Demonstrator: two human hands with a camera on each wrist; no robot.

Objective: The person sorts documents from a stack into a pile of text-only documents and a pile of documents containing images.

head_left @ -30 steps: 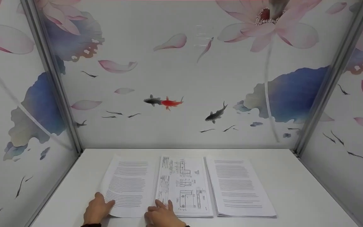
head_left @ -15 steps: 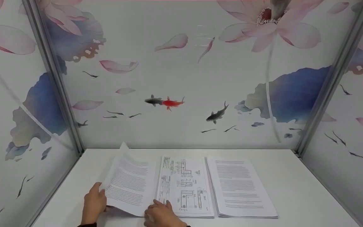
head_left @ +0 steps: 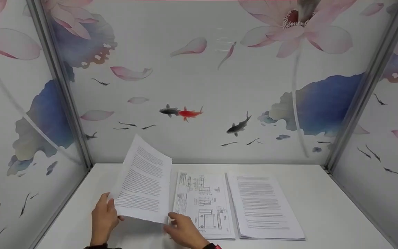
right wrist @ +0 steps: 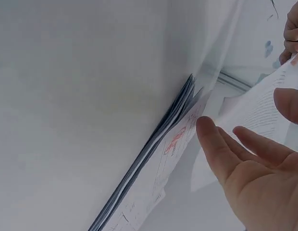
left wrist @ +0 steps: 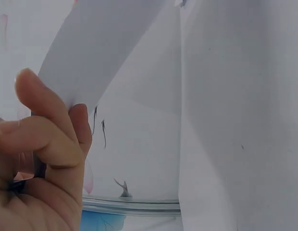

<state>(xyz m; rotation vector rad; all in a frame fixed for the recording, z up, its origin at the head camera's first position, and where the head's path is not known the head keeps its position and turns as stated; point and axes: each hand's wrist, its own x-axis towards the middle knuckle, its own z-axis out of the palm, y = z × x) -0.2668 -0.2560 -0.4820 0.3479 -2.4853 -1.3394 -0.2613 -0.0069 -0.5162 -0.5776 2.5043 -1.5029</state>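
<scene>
A printed sheet of paper [head_left: 145, 180] is raised and tilted above the table's left part. My left hand [head_left: 104, 219] pinches its lower left edge; curled fingers [left wrist: 53, 144] appear in the left wrist view. At the sheet's lower right corner is my right hand [head_left: 185, 230], partly in front of the drawings. In the right wrist view its fingers [right wrist: 216, 149] are extended and the thumb stands apart; whether they touch the sheet is unclear. Just right of the sheet lies a stack of technical drawings [head_left: 204, 204], its lower left part covered by the right hand.
Right of the drawings lies a stack of text pages [head_left: 264, 207]. The white table [head_left: 333, 214] is enclosed by printed panels, with a back wall [head_left: 199, 79] and metal corner posts [head_left: 354, 103] on both sides.
The text sheet was lying flat on the left; my left hand has lifted and tilted it up. My right hand has shifted slightly right and up, to the sheet's lower right corner.
</scene>
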